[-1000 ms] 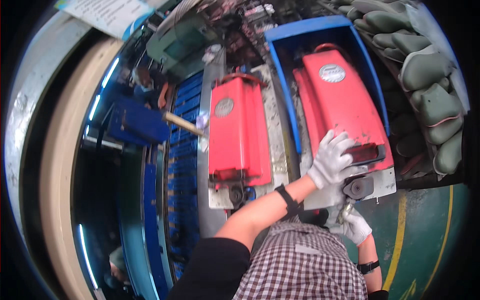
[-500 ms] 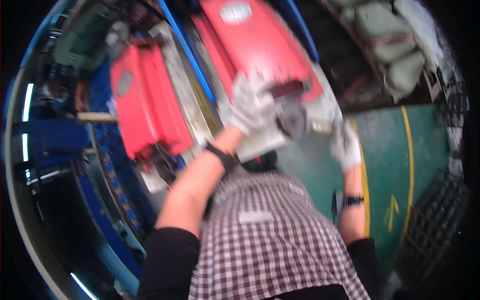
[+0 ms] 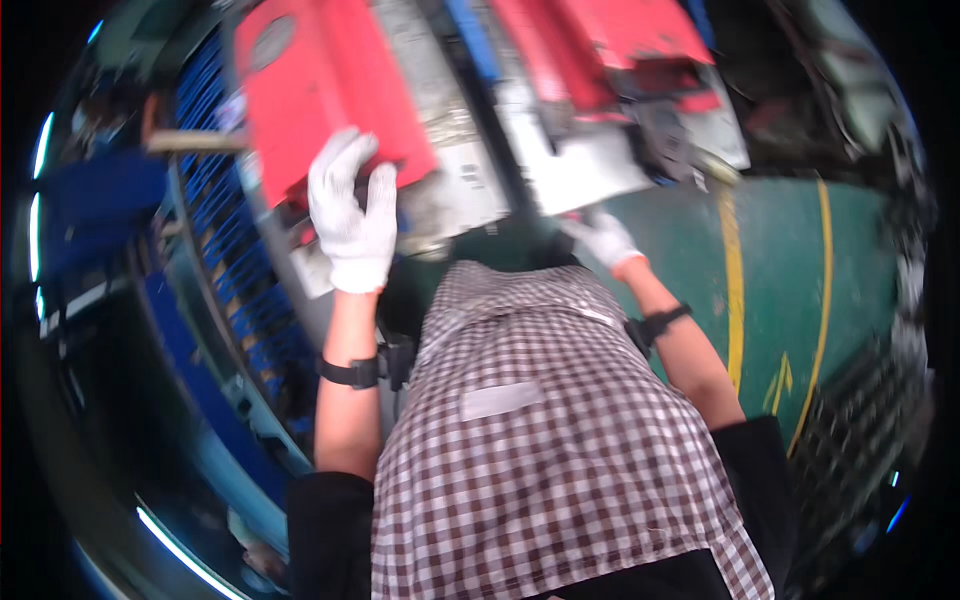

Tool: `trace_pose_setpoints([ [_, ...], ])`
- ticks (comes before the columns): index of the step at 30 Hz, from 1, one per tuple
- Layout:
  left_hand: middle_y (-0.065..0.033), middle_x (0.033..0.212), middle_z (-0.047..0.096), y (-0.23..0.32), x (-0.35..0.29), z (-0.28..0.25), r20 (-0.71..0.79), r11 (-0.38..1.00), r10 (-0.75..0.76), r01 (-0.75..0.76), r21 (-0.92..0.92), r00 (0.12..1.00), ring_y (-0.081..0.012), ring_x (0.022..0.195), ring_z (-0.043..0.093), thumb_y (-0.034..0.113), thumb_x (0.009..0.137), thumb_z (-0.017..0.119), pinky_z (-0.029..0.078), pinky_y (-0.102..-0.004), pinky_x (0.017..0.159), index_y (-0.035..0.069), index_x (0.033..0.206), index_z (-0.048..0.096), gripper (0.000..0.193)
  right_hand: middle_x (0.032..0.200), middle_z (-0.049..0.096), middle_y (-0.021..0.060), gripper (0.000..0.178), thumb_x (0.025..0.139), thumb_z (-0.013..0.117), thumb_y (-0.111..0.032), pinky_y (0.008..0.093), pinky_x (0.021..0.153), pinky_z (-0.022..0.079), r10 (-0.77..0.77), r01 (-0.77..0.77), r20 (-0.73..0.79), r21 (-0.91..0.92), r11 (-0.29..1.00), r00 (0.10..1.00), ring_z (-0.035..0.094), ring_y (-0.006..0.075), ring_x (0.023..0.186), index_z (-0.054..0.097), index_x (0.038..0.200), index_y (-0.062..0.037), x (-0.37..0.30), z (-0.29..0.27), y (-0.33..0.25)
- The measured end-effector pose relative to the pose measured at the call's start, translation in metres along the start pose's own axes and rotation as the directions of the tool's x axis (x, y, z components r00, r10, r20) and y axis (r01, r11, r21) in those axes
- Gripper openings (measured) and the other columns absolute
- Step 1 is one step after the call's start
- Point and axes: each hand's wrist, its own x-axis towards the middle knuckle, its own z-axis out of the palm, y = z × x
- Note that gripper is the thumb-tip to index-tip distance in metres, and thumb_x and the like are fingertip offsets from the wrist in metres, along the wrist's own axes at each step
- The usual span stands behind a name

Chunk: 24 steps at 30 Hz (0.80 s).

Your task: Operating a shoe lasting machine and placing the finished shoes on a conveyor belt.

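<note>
My left hand point(image 3: 355, 215), in a white knit glove, is raised at the near end of the left red machine cover point(image 3: 325, 90). Its fingers and thumb are apart, with the fingertips over the cover's near edge; whether they touch it I cannot tell. Low by the near edge of a white machine bed point(image 3: 590, 170), my right hand point(image 3: 603, 240), gloved alike, points its outstretched fingers leftward. A small red spot shows at those fingertips, too blurred to name. Farther up, the right red cover point(image 3: 640, 30) has a dark grey fitting point(image 3: 665, 135) at its near end.
A blue upright panel point(image 3: 470, 35) stands between the two machines. To the right lies a green floor point(image 3: 680, 225) with yellow lines point(image 3: 732, 290). Blue racking point(image 3: 215, 150) runs along the left, and a dark metal grid point(image 3: 860, 440) stands at lower right.
My left hand has moved from the right machine's near end leftward to the left red cover. My right hand has come left and inward. The view has shifted, so the machines appear higher.
</note>
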Motion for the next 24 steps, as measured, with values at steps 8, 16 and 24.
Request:
trace_pose_setpoints([
  [8, -0.0178, 0.133, 0.061, -0.080, -0.212, -0.108, -0.265, 0.562, -0.747, 0.792, 0.237, 0.610, -0.0363, 0.126, 0.057, 0.016, 0.094, 0.070, 0.044, -0.0442, 0.111, 0.007, 0.134, 0.061, 0.042, 0.086, 0.069, 0.0017, 0.029, 0.107, 0.059, -0.035, 0.0269, 0.061, 0.048, 0.205, -0.266, 0.305, 0.174, 0.948, 0.930, 0.061, 0.0097, 0.068, 0.064, 0.107, -0.0058, -0.033, -0.020, -0.006],
  [16, -0.0230, 0.146, 0.057, -0.130, -0.328, -0.152, -0.393, -0.169, -0.911, 0.983, 0.078, -0.126, -0.0369, 0.136, 0.054, 0.039, 0.087, 0.074, 0.043, -0.0443, 0.115, 0.006, 0.143, 0.057, 0.067, 0.122, 0.070, 0.0105, 0.054, 0.105, 0.061, -0.038, 0.0343, 0.095, 0.052, -0.361, 0.350, 0.148, 0.093, 0.932, 0.921, 0.063, 0.0195, 0.114, 0.056, 0.144, -0.0012, -0.035, -0.022, -0.170],
  [24, -0.0144, 0.129, 0.069, -0.191, -0.303, -0.148, -0.509, -0.135, -0.815, 0.944, -0.301, -0.278, -0.0276, 0.111, 0.063, 0.043, 0.093, 0.068, 0.050, -0.0425, 0.096, -0.001, 0.122, 0.068, 0.053, 0.101, 0.074, 0.0167, 0.037, 0.096, 0.072, -0.029, 0.0386, 0.085, 0.053, -0.429, 0.430, 0.025, -0.075, 0.900, 0.903, 0.068, 0.0245, 0.090, 0.067, 0.118, 0.0002, -0.006, -0.068, -0.132],
])
